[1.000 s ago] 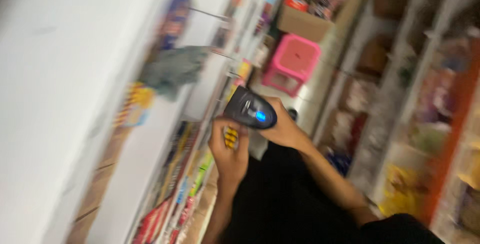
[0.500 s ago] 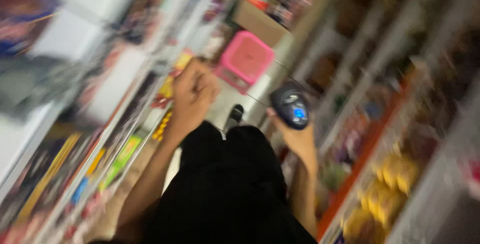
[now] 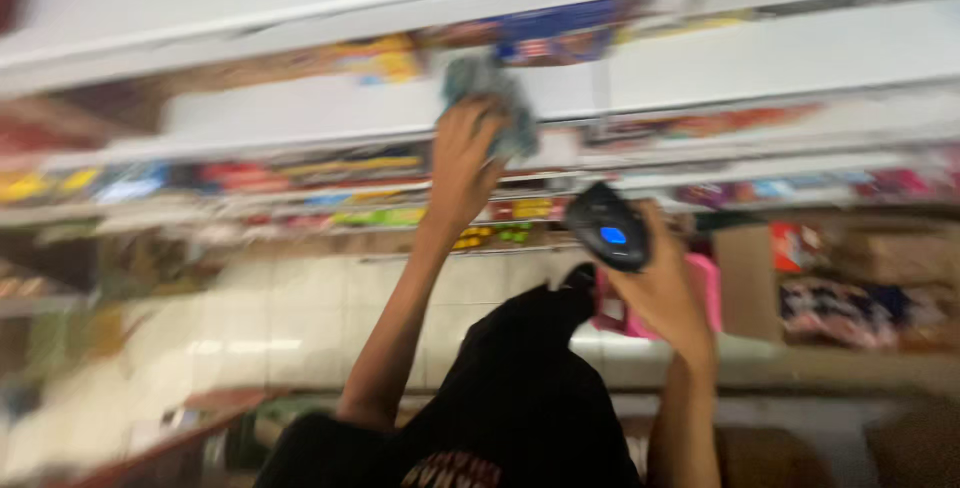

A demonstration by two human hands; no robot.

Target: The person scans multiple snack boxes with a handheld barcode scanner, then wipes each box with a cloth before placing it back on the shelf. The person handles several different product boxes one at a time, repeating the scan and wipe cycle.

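My left hand [image 3: 462, 163] reaches up to a white shelf [image 3: 300, 108] and grips a grey-teal cloth [image 3: 492, 98] that rests against the shelf front. My right hand [image 3: 662, 293] is raised lower and to the right, closed around a black handheld scanner [image 3: 606, 226] with a small blue lit screen. My dark clothing fills the bottom middle of the view. The whole picture is motion-blurred.
Rows of colourful packaged goods [image 3: 370, 60] line the white shelves across the top and middle. A pink basket [image 3: 706, 283] sits behind my right hand, beside cardboard boxes [image 3: 850, 268] of goods at the right. A pale tiled floor [image 3: 270, 323] shows at the left.
The view has swung sharply round. My left hand has risen to the shelf and taken hold of the cloth. The scanner stays in my right hand.
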